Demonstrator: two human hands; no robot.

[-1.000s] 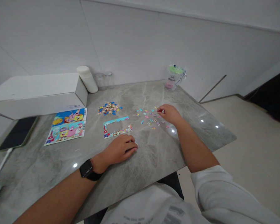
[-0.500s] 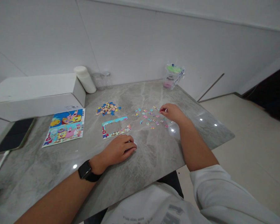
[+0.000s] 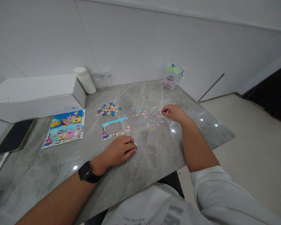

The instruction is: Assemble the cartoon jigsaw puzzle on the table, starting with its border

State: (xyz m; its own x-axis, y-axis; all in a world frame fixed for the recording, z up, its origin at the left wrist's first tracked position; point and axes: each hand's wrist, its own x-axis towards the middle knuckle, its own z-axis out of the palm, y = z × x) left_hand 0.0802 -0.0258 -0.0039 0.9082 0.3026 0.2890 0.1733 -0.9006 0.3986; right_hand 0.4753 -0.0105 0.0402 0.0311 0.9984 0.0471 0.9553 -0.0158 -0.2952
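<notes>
My left hand (image 3: pixel 120 150) rests on the grey table just in front of a partly built jigsaw puzzle (image 3: pixel 103 128), its fingers loosely bent and thumb a little apart. Only the border of that puzzle is joined, around a bare middle. At the right, my right hand (image 3: pixel 174 113) pinches a small puzzle piece (image 3: pixel 160 113) between thumb and index finger, low over the table. Loose puzzle pieces (image 3: pixel 150 120) lie scattered to the left of these fingertips. Behind the border, a heap of blue and tan pieces (image 3: pixel 108 109) is piled up.
A cartoon picture sheet (image 3: pixel 64 128) lies left of the puzzle, beside a phone (image 3: pixel 15 136) on a white cable. Along the wall stand a white box (image 3: pixel 35 93), a white bottle (image 3: pixel 85 80), two clear glasses (image 3: pixel 105 80) and a bagged cup (image 3: pixel 173 76).
My right hand has shifted slightly to the right, its fingertips still pinched low over the table. My left hand stays where it was.
</notes>
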